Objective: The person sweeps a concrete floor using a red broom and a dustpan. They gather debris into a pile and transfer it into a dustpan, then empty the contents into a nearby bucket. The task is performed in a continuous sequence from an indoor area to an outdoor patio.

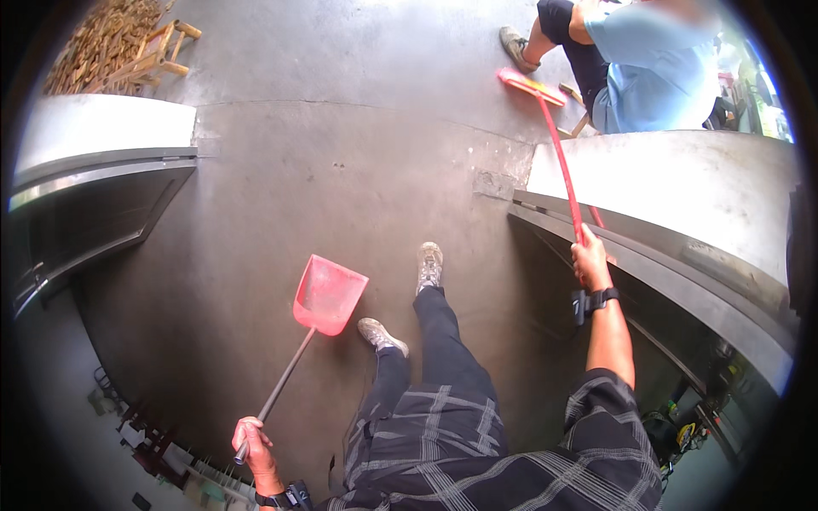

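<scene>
My left hand [255, 444] is closed round the upper end of a long grey handle. At the far end of that handle is a red dustpan [332, 294], held out ahead of my feet on the left. On the right, my arm reaches forward and my right hand [590, 258] grips the red stick of a broom [558, 157]. The broom's red and yellow head lies out at the far right, near another person's shoe. Whether its bristles touch the floor I cannot tell.
A person in a light blue shirt [656, 64] sits at the far right beyond a white wall end [682, 179]. Metal doors [102, 204] stand open on both sides of the doorway. Far left, a heap of wood pieces [98, 47] lies beside a wooden stool [162, 55].
</scene>
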`<state>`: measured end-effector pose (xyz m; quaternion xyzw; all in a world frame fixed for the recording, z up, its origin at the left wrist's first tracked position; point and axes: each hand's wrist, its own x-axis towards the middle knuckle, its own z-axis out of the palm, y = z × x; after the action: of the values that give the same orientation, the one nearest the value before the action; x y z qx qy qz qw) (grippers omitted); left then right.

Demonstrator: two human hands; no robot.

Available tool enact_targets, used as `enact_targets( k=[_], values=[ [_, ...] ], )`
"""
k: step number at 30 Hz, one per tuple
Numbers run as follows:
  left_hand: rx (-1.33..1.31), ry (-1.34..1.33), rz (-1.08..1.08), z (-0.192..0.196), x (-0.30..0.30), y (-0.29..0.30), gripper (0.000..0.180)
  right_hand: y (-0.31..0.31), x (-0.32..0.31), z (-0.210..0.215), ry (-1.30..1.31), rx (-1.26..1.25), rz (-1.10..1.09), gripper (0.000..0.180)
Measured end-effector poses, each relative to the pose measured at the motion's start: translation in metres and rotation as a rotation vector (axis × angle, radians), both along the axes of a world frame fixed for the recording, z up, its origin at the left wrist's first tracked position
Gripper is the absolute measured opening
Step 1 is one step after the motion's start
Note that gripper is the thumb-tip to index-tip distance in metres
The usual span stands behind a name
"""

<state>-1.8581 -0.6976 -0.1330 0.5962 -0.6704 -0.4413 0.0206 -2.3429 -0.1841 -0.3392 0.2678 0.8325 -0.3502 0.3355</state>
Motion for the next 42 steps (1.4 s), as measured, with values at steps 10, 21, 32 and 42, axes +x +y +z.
enact_targets(
  k=[10, 21, 32, 42],
  values=[
    [-0.038, 0.017, -0.044, 0.001, -0.058, 0.012, 0.031, -0.042, 0.113, 0.056, -0.173, -0.117, 0.029, 0.063],
    [-0.042, 0.107, 0.148, 0.034, 0.003, 0.002, 0.024, -0.141, 0.21, 0.185, -0.632, -0.224, 0.574, 0.068],
    [-0.072, 0.249, 0.488, 0.001, 0.154, 0.005, 0.026, -0.234, 0.244, 0.092, -0.377, -0.359, 0.592, 0.069],
    [-0.083, 0.231, 0.649, -0.037, 0.308, 0.016, 0.025, -0.292, 0.348, 0.063, -0.484, -0.151, 0.635, 0.073]
  ],
)
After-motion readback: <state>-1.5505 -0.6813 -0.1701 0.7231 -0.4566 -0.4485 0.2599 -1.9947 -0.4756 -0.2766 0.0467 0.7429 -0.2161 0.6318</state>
